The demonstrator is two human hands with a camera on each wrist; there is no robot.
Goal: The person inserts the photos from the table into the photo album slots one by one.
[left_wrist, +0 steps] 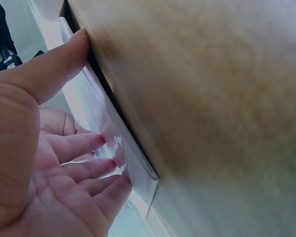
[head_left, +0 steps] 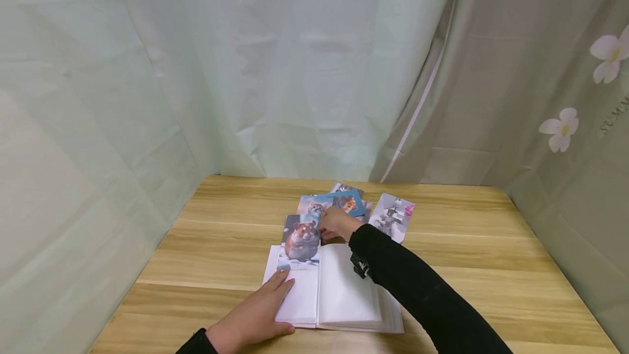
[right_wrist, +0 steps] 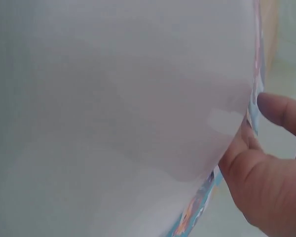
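Head, photo album (head_left: 350,288): open on wood-grain table (head_left: 187,266).
Hamster photo card (head_left: 302,240): over album's left page, top jutting past far edge.
Loose photo cards (head_left: 389,216): beyond album.
Right hand (head_left: 339,223): at album's far edge, seemingly pinching hamster photo card.
Left wrist, left hand (left_wrist: 52,168): fingers loosely extended on album's clear sleeve (left_wrist: 119,150), thumb at near edge.
Right wrist, white page (right_wrist: 133,108): fingertips at its rim; grip partly hidden.
Sliding tip: probably best eased in square to album's sleeve, album steadied.

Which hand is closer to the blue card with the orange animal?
Right. The right hand is just in front of the blue card; the left hand is at the near left corner of the photo album.
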